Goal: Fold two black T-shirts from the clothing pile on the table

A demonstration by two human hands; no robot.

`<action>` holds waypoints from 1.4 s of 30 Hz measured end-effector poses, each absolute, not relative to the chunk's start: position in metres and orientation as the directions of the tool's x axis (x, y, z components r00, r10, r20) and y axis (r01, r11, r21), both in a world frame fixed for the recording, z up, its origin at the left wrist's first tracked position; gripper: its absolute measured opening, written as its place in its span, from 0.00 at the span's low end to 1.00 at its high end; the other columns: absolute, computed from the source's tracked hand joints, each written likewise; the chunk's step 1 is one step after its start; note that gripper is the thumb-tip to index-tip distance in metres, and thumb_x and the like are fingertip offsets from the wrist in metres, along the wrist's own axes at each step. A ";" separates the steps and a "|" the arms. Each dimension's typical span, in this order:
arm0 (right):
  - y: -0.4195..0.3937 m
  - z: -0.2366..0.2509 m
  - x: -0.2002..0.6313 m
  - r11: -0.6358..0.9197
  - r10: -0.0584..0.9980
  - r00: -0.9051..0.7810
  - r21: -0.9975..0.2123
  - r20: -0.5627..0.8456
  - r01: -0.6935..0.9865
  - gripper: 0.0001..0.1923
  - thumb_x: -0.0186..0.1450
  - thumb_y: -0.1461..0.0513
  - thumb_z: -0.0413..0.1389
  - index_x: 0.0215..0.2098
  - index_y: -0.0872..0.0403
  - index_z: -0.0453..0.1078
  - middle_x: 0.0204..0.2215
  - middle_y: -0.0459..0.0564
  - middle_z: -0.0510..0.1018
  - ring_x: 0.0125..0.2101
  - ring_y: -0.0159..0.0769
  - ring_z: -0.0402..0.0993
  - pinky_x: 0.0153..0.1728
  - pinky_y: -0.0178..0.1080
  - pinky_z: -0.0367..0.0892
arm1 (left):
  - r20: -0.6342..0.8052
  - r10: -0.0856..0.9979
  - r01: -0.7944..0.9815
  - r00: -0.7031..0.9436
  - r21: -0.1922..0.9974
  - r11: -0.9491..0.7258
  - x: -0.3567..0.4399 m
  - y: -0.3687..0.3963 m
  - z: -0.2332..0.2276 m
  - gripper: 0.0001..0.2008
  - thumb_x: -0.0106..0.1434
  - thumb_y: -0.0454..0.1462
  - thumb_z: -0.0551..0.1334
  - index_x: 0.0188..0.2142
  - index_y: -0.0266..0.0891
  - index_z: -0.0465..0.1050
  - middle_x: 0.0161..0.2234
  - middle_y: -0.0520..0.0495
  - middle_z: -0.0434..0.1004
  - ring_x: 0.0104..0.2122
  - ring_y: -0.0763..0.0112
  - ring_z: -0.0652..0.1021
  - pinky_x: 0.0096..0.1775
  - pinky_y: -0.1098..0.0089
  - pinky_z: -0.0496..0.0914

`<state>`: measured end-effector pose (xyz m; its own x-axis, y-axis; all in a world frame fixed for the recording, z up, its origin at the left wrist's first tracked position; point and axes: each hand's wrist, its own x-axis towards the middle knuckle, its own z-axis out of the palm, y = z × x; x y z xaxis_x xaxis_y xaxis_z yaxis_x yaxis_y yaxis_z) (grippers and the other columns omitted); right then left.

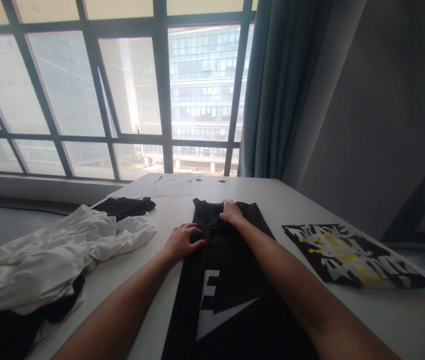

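A black garment [231, 290] with a white printed logo lies lengthwise on the white table [291, 200], folded into a long strip. My left hand [181, 241] rests flat on its left edge, fingers spread. My right hand [230, 211] lies at the garment's far end, fingers curled onto the bunched fabric there.
A heap of white clothes [58, 255] with dark pieces beneath lies at the left. A black garment [127, 206] sits behind it. A folded black shirt with white and yellow print [351, 255] lies at the right. Papers [167, 186] rest by the window; a blue curtain [280, 90] hangs beyond.
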<state>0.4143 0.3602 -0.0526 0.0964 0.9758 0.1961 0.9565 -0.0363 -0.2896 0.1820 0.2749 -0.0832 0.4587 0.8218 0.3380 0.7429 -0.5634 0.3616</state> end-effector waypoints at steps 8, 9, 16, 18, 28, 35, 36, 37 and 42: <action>0.361 -0.048 0.389 -0.055 0.962 0.074 -0.079 0.263 0.995 0.24 0.60 0.63 0.60 0.54 0.57 0.68 0.55 0.65 0.68 0.56 0.53 0.65 0.53 0.50 0.62 | 0.422 0.792 0.678 0.442 0.420 -0.603 0.183 0.276 -0.083 0.13 0.61 0.44 0.63 0.42 0.44 0.80 0.49 0.45 0.79 0.52 0.55 0.73 0.55 0.55 0.66; 0.364 -0.048 0.383 0.013 0.961 0.009 -0.080 0.275 0.997 0.22 0.61 0.62 0.59 0.54 0.57 0.68 0.55 0.63 0.69 0.56 0.52 0.64 0.54 0.50 0.61 | 0.438 0.782 0.658 0.444 0.433 -0.616 0.183 0.276 -0.084 0.11 0.60 0.43 0.64 0.40 0.44 0.80 0.47 0.45 0.79 0.50 0.55 0.74 0.55 0.55 0.67; 0.395 -0.049 0.335 0.148 0.972 -0.099 -0.229 0.212 0.962 0.42 0.59 0.46 0.60 0.65 0.56 0.56 0.59 0.63 0.68 0.60 0.50 0.61 0.60 0.49 0.52 | 0.477 0.734 0.528 0.483 0.511 -0.679 0.183 0.278 -0.087 0.07 0.57 0.37 0.66 0.35 0.41 0.80 0.38 0.45 0.79 0.40 0.61 0.77 0.46 0.61 0.71; 0.405 -0.046 0.330 0.068 0.984 -0.031 -0.207 0.178 0.976 0.43 0.58 0.50 0.62 0.64 0.59 0.56 0.55 0.66 0.72 0.58 0.52 0.65 0.60 0.50 0.52 | 0.486 0.726 0.513 0.487 0.513 -0.688 0.183 0.277 -0.087 0.06 0.57 0.37 0.66 0.35 0.41 0.80 0.38 0.45 0.80 0.41 0.61 0.77 0.48 0.61 0.71; 0.446 -0.026 0.349 -0.022 0.994 0.084 -0.602 0.074 0.798 0.15 0.55 0.66 0.59 0.42 0.61 0.77 0.43 0.64 0.80 0.47 0.50 0.76 0.42 0.40 0.70 | 0.480 0.758 0.573 0.441 0.499 -0.650 0.186 0.275 -0.084 0.06 0.60 0.38 0.64 0.35 0.41 0.79 0.37 0.45 0.79 0.42 0.60 0.76 0.48 0.60 0.71; 0.439 -0.028 0.346 0.057 0.997 0.011 -0.771 0.083 0.635 0.29 0.56 0.63 0.62 0.56 0.58 0.70 0.47 0.55 0.79 0.44 0.38 0.76 0.39 0.31 0.70 | 0.494 0.784 0.603 0.376 0.513 -0.611 0.187 0.277 -0.086 0.07 0.62 0.39 0.63 0.38 0.41 0.78 0.39 0.45 0.78 0.43 0.59 0.76 0.48 0.60 0.71; 0.438 -0.028 0.345 0.065 0.996 0.014 -0.806 0.091 0.588 0.31 0.55 0.63 0.62 0.58 0.58 0.68 0.48 0.56 0.78 0.45 0.38 0.76 0.40 0.32 0.70 | 0.490 0.786 0.605 0.377 0.512 -0.610 0.187 0.277 -0.086 0.07 0.62 0.39 0.63 0.38 0.41 0.78 0.39 0.45 0.78 0.43 0.60 0.76 0.48 0.60 0.71; 0.438 -0.029 0.343 0.071 0.995 0.021 -0.841 0.098 0.536 0.32 0.55 0.63 0.62 0.58 0.58 0.68 0.49 0.56 0.78 0.46 0.39 0.75 0.41 0.32 0.70 | 0.487 0.786 0.607 0.380 0.510 -0.609 0.187 0.277 -0.086 0.07 0.62 0.39 0.63 0.38 0.41 0.78 0.39 0.45 0.78 0.43 0.60 0.76 0.48 0.60 0.71; 0.439 -0.035 0.337 0.116 0.987 0.055 -0.896 0.154 0.428 0.36 0.55 0.66 0.61 0.62 0.58 0.63 0.52 0.58 0.76 0.47 0.39 0.74 0.44 0.36 0.70 | 0.481 0.785 0.607 0.389 0.507 -0.612 0.186 0.277 -0.085 0.07 0.62 0.39 0.63 0.38 0.41 0.78 0.39 0.45 0.78 0.43 0.60 0.76 0.48 0.60 0.71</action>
